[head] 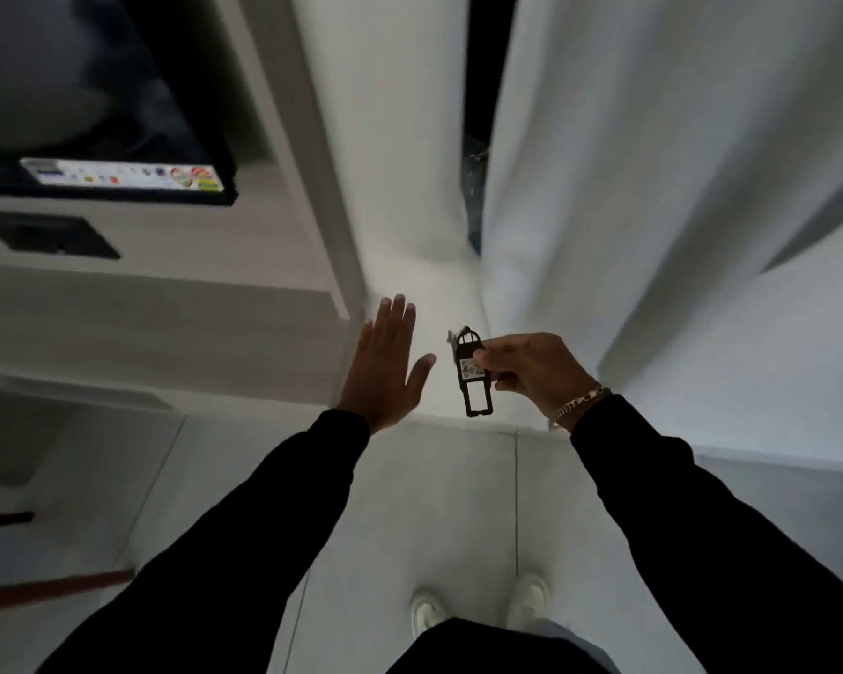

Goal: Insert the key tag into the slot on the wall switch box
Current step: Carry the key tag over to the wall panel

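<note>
I saw no switch box or slot for certain in this blurred view. My left hand [385,367] was spread open, empty. My right hand [531,369] pinched the key tag [473,377], long axis upright, just beside the left.

Dim, cool grey light. White wall [410,163] ahead of me brightest; floor [410,503] duller. My dark sleeves [273,518] lose all detail. Motion blur smears upper left. Wide-angle lens bends straight edges outward. No glare.
</note>
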